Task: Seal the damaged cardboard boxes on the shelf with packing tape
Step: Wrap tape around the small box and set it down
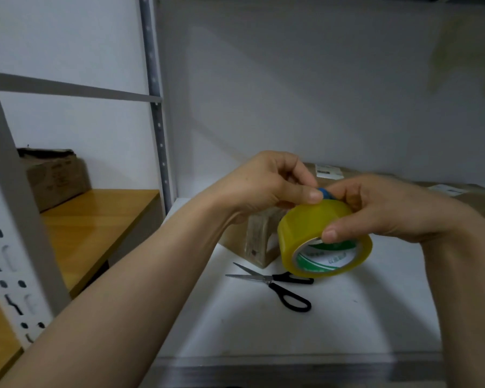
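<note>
Right hand point(398, 208) curls round the tape roll point(305, 233) above the shelf point(347, 317); left hand point(263, 186) pinches its blue tab point(324, 191) (box point(252, 242) just behind). Risk: tab slips, tape end re-sticks w/ a crease.

Both forearms reach forward; right hand point(398, 211) grips the tape roll point(305, 228), left hand point(258, 186) pinches its top edge

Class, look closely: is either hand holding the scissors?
No, the scissors lie on the white shelf, while the left hand and right hand both hold the tape roll.
</note>
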A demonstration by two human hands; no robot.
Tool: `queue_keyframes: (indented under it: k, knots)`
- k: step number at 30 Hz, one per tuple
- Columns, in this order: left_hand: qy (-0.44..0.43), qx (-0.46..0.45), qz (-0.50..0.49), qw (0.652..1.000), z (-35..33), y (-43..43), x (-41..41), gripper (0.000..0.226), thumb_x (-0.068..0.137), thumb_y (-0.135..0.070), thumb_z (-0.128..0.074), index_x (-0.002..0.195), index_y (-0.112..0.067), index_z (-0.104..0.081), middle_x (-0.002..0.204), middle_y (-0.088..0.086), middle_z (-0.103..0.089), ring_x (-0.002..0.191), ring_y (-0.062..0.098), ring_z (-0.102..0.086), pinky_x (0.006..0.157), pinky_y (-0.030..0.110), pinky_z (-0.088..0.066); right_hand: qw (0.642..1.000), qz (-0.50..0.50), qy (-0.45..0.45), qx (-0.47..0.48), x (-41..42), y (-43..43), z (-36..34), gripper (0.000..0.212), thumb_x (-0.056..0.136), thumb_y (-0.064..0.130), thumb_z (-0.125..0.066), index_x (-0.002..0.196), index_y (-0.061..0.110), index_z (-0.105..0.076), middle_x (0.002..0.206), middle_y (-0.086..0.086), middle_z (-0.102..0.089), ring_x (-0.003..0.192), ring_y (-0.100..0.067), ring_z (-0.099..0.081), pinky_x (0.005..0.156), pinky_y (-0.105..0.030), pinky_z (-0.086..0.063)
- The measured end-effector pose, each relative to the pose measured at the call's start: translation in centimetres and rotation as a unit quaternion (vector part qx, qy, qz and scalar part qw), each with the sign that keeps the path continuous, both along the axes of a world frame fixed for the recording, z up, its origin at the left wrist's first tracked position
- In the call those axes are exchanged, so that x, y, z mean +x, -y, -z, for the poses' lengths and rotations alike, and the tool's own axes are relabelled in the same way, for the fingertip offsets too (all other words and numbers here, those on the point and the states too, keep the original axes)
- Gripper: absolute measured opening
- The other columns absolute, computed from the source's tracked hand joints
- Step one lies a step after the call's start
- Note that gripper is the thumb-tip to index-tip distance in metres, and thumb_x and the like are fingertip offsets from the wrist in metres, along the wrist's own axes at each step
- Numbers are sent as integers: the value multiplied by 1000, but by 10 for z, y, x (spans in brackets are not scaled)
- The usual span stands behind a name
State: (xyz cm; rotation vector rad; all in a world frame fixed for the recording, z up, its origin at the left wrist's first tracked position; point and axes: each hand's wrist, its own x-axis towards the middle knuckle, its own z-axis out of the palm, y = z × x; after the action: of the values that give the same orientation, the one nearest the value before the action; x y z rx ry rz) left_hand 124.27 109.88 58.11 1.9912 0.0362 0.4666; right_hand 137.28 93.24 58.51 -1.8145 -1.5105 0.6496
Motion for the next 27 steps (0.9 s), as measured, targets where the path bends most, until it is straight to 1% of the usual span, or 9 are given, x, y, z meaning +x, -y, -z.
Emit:
queue_keyframes:
  k: [2, 5, 8, 12, 16, 19, 22, 24, 27]
  knots:
    - [2, 9, 1, 1000, 2, 2, 2, 11, 83, -1, -77, 84, -6, -66, 84, 15, -65, 79, 24, -62, 74, 32, -57, 1000, 9, 8, -8, 2, 1, 2, 68, 56, 46, -92, 108, 8, -72, 105, -21, -73, 99, -40, -71, 97, -65, -50]
    - [-10, 21, 4, 1000, 5, 3, 3, 9, 91, -4, -71, 87, -10, -65, 82, 10, -62, 76, 19, -60, 70, 27, -54, 1000, 9, 4, -12, 6, 4, 5, 62, 60, 42, -90, 111, 13, -71, 107, -17, -73, 101, -36, -72, 96, -64, -51]
    - [-16, -30, -26, 999, 9, 1, 3, 5, 100, -10, -61, 102, -8, -65, 89, 7, -65, 76, 11, -65, 70, 26, -57, 1000, 1, 4, -3, 8, 9, 6, 58, 64, 41, -89, 116, 23, -71, 111, -10, -73, 104, -31, -71, 97, -61, -53]
    - [-95, -103, -23, 990, 14, -4, 0, 23, 103, -19, -55, 123, -11, -63, 96, 1, -70, 89, 16, -64, 77, 28, -55, 1000, -2, -3, 22, 9, 11, 8, 61, 63, 41, -89, 119, 26, -70, 114, -9, -73, 106, -31, -70, 97, -60, -53]
    - [-101, -163, 5, 981, 23, -5, -1, 52, 78, -26, -78, 126, -15, -64, 100, 0, -72, 89, 14, -67, 81, 31, -54, 999, -15, -9, 38, 6, 9, 10, 58, 66, 35, -86, 121, 24, -70, 115, -11, -72, 107, -32, -70, 97, -59, -53]
    - [-96, -190, -20, 977, 26, -4, 1, 65, 67, -19, -88, 127, -15, -64, 102, 3, -73, 93, 19, -69, 86, 35, -55, 999, -22, -5, 36, 3, 8, 11, 54, 71, 30, -85, 122, 25, -69, 116, -11, -71, 107, -31, -70, 96, -59, -54]
    - [-106, -213, -57, 970, 25, 0, 2, 53, 76, -14, -79, 126, -12, -64, 96, 1, -74, 89, 16, -69, 84, 30, -54, 999, -15, 12, 31, -3, 8, 11, 50, 74, 29, -83, 122, 32, -68, 114, -5, -72, 105, -25, -71, 94, -56, -56]
    - [-120, -223, -75, 964, 21, 0, 3, 51, 80, -9, -78, 128, -9, -63, 94, 1, -73, 89, 17, -67, 89, 32, -52, 999, -11, 25, 27, -7, 7, 11, 53, 72, 37, -85, 121, 36, -66, 111, -4, -72, 103, -25, -71, 93, -57, -56]
    - [-126, -242, -89, 958, 16, -1, 0, 37, 78, -5, -78, 112, -10, -67, 88, 3, -72, 90, 20, -66, 98, 38, -51, 998, 13, 59, 16, -14, 8, 5, 77, 59, 55, -87, 126, 44, -51, 103, -5, -73, 94, -22, -73, 88, -55, -58]
